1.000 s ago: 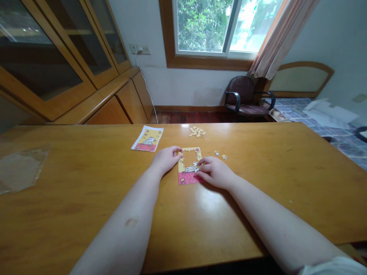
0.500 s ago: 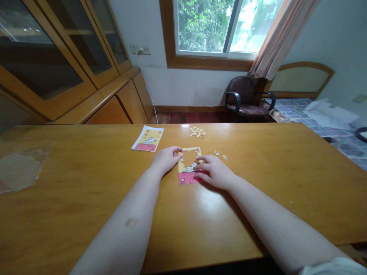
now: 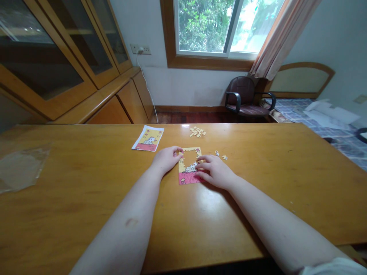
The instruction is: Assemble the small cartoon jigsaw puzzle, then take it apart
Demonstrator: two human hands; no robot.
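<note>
A small jigsaw puzzle with a yellow border and pink bottom lies on the wooden table; its middle is unfilled. My left hand rests at the puzzle's upper left corner, fingertips touching its edge. My right hand lies on the puzzle's right side, fingers curled and pressing on the pieces near the white figure. Whether it pinches a piece is hidden.
A picture card lies to the left of the puzzle. A heap of loose pieces sits beyond it, two more pieces to its right. A clear plastic bag lies at far left. A chair stands under the window.
My right hand has crept slightly up along the puzzle's right side. The left hand has stayed in place.
</note>
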